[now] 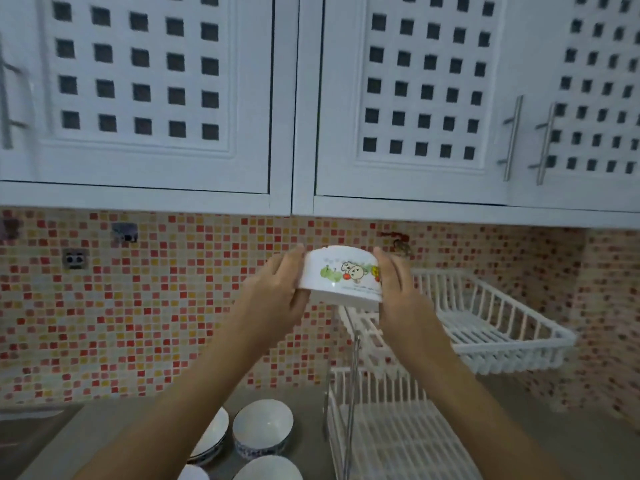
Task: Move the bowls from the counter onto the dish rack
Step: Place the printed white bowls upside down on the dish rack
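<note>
Bowl [341,276] with cartoon print sits upside down, apparently, between your fingers, left hand [280,289] and right hand [398,289] grasping its sides above the dish rack [485,327], other bowls [262,427] below on counter [104,431].

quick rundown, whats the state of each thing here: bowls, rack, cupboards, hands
cartoon bowl: lifted, held sideways above the rack
left hand: gripping its left side
right hand: gripping its right side
dish rack: both tiers empty
bowls on the counter: upright, waiting
cupboard doors: shut
</note>
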`<state>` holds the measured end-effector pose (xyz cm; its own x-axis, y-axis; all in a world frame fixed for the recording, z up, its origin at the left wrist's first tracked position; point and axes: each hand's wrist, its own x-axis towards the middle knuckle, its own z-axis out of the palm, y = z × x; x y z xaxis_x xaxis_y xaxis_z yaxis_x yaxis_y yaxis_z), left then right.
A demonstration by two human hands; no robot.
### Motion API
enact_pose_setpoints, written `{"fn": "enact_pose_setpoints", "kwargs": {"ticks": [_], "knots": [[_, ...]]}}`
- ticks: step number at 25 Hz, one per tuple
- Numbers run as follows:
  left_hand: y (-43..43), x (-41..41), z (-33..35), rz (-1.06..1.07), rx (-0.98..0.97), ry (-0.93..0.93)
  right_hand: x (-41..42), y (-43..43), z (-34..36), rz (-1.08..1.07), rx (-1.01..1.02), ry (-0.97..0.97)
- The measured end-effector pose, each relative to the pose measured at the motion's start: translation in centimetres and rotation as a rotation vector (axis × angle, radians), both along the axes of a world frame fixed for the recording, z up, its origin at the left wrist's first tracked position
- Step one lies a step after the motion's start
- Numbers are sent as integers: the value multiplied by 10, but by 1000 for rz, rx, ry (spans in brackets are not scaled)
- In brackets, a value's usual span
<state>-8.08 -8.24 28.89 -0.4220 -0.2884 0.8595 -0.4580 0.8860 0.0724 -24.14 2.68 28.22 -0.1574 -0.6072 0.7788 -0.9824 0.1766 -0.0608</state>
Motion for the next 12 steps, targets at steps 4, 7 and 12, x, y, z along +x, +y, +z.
{"fn": "enact_pose_setpoints", "kwargs": {"ticks": [4, 7, 12], "knots": [[7, -41, 29, -117, 203, -371, -54, 1, 9, -13, -6, 127], [0, -79, 33, -218, 352, -404, -99, -1, 15, 29, -4, 99], [-20, -141, 18, -180, 381, -394, -171, -7, 5, 218, 250, -50]]}}
